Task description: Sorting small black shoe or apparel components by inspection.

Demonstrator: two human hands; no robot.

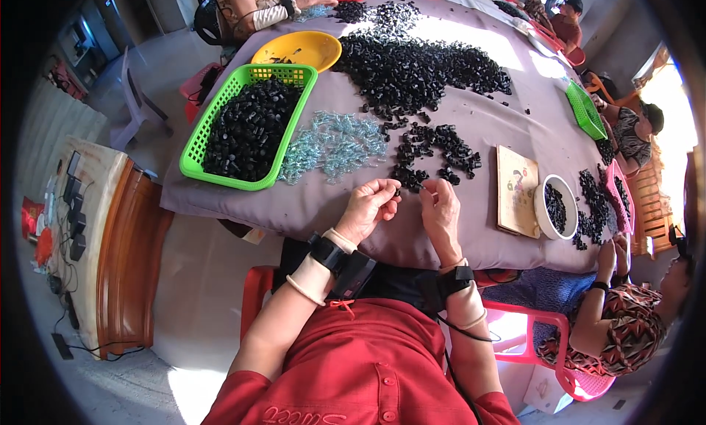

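A bit (398,193) is pinched by the left hand (368,208), right fingers (440,195) bunched. The table's (301,217) left edge is taken by a basket (224,179).

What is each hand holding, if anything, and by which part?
The left hand pinches a small black piece; its gripped part is too small to tell. Whether the right hand holds anything can't be told.

Draped table (518,127), black pieces (401,75), yellow plate (318,51)

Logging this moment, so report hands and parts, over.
Left hand pinching small black piece. Right hand near loose black pieces, grip unclear. No obstruction visible.
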